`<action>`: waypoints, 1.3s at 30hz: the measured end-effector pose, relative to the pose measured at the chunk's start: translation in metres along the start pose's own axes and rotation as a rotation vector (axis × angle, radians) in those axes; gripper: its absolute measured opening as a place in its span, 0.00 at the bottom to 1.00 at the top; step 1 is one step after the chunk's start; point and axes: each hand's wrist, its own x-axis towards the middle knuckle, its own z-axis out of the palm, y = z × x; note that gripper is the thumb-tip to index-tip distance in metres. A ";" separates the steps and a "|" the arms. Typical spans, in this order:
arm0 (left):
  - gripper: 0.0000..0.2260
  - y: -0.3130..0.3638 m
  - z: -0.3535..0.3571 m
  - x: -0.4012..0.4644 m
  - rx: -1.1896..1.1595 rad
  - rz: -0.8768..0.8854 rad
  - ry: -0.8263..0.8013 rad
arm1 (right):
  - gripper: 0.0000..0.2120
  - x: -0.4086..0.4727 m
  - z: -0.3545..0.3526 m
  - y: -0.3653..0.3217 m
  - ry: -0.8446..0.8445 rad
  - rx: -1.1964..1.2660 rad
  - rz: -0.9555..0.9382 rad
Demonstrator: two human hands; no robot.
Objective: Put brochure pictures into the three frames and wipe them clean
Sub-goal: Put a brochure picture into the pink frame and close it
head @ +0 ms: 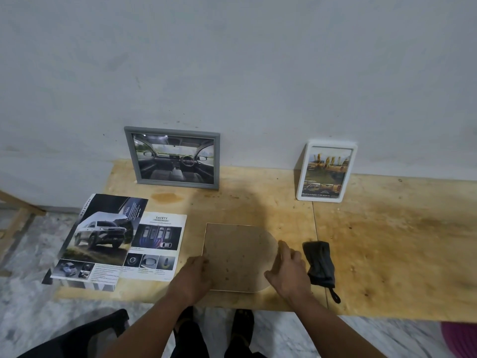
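Note:
A third frame (238,254) lies face down on the wooden table (387,241), brown backing board up, one end rounded. My left hand (195,276) grips its left edge and my right hand (287,270) holds its rounded right edge. A grey frame (173,158) with a car-interior picture leans on the wall at the back left. At the back right stands a white frame (326,171) with a picture of yellow trucks. Car brochure pages (103,241) lie at the table's left. A dark grey cloth (320,264) lies just right of my right hand.
The table's front edge runs just below my wrists. The brochure pages overhang its left corner. A wooden stand (15,210) is at the far left, and a pink object (462,339) sits on the marble floor at the lower right.

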 end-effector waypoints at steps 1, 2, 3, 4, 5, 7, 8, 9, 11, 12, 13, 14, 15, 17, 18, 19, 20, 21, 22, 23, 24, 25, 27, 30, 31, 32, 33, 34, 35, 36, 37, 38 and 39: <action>0.29 0.004 -0.001 0.004 0.039 0.015 0.002 | 0.46 0.003 -0.001 -0.005 0.004 -0.041 -0.046; 0.31 0.009 -0.003 0.008 0.086 0.034 0.004 | 0.45 0.007 -0.001 -0.010 -0.009 -0.091 -0.101; 0.32 0.013 -0.005 0.013 0.131 0.058 0.002 | 0.44 0.011 0.000 -0.015 -0.035 -0.145 -0.155; 0.33 0.018 -0.007 0.017 0.174 0.089 0.002 | 0.42 0.015 0.001 -0.019 -0.074 -0.199 -0.204; 0.33 0.022 -0.010 0.022 0.220 0.125 0.003 | 0.41 0.020 0.004 -0.023 -0.123 -0.254 -0.246; 0.33 0.027 -0.014 0.031 0.324 0.185 -0.018 | 0.40 0.026 0.009 -0.029 -0.215 -0.338 -0.302; 0.34 0.027 -0.013 0.035 0.371 0.203 -0.047 | 0.41 0.028 0.011 -0.031 -0.245 -0.357 -0.315; 0.35 0.026 -0.012 0.038 0.407 0.213 -0.078 | 0.42 0.029 0.013 -0.031 -0.261 -0.364 -0.316; 0.38 0.020 -0.008 0.044 0.470 0.229 -0.119 | 0.43 0.032 0.017 -0.029 -0.268 -0.367 -0.307; 0.39 0.017 -0.006 0.045 0.503 0.240 -0.126 | 0.44 0.033 0.017 -0.028 -0.267 -0.379 -0.311; 0.40 0.014 -0.004 0.046 0.539 0.250 -0.130 | 0.45 0.034 0.016 -0.026 -0.271 -0.394 -0.320; 0.41 0.010 -0.004 0.046 0.574 0.259 -0.134 | 0.46 0.036 0.015 -0.024 -0.285 -0.409 -0.331; 0.41 0.008 -0.005 0.046 0.602 0.267 -0.139 | 0.47 0.038 0.012 -0.023 -0.310 -0.424 -0.339; 0.40 0.003 -0.007 0.047 0.632 0.275 -0.151 | 0.49 0.044 0.006 -0.021 -0.373 -0.459 -0.351; 0.40 0.000 -0.007 0.048 0.635 0.277 -0.157 | 0.51 0.046 0.004 -0.020 -0.403 -0.475 -0.353; 0.40 -0.002 -0.007 0.049 0.634 0.280 -0.167 | 0.52 0.048 0.002 -0.020 -0.429 -0.488 -0.353; 0.41 -0.004 -0.008 0.050 0.627 0.283 -0.183 | 0.53 0.050 0.002 -0.019 -0.448 -0.496 -0.350; 0.41 -0.006 -0.009 0.050 0.616 0.287 -0.203 | 0.54 0.052 0.003 -0.018 -0.462 -0.501 -0.346; 0.41 -0.008 -0.012 0.052 0.606 0.295 -0.222 | 0.54 0.053 0.004 -0.019 -0.469 -0.502 -0.343; 0.41 -0.011 -0.014 0.053 0.595 0.308 -0.236 | 0.54 0.053 0.004 -0.019 -0.474 -0.501 -0.339; 0.41 -0.014 -0.017 0.055 0.579 0.324 -0.246 | 0.54 0.053 0.005 -0.019 -0.477 -0.498 -0.335; 0.41 -0.017 -0.019 0.056 0.564 0.340 -0.252 | 0.54 0.053 0.005 -0.020 -0.477 -0.494 -0.333; 0.42 -0.023 -0.021 0.060 0.550 0.365 -0.259 | 0.52 0.053 0.006 -0.021 -0.461 -0.497 -0.328; 0.43 -0.026 -0.019 0.063 0.556 0.368 -0.256 | 0.50 0.053 0.008 -0.022 -0.432 -0.513 -0.326; 0.43 -0.026 -0.018 0.064 0.561 0.369 -0.250 | 0.50 0.053 0.008 -0.022 -0.425 -0.521 -0.331; 0.43 -0.026 -0.017 0.064 0.566 0.373 -0.244 | 0.49 0.053 0.008 -0.022 -0.421 -0.528 -0.336; 0.43 -0.027 -0.016 0.064 0.573 0.375 -0.238 | 0.49 0.053 0.008 -0.021 -0.419 -0.534 -0.340; 0.43 -0.027 -0.016 0.065 0.585 0.375 -0.234 | 0.50 0.054 0.009 -0.020 -0.417 -0.540 -0.343; 0.43 -0.028 -0.016 0.065 0.601 0.372 -0.231 | 0.50 0.055 0.010 -0.019 -0.415 -0.548 -0.347; 0.43 -0.028 -0.016 0.064 0.618 0.368 -0.228 | 0.50 0.055 0.010 -0.019 -0.415 -0.555 -0.349; 0.43 -0.028 -0.015 0.064 0.629 0.365 -0.223 | 0.50 0.055 0.010 -0.018 -0.416 -0.556 -0.350; 0.42 -0.028 -0.014 0.064 0.637 0.364 -0.218 | 0.50 0.056 0.010 -0.018 -0.420 -0.549 -0.348; 0.42 -0.028 -0.014 0.063 0.641 0.360 -0.215 | 0.50 0.056 0.010 -0.018 -0.425 -0.539 -0.349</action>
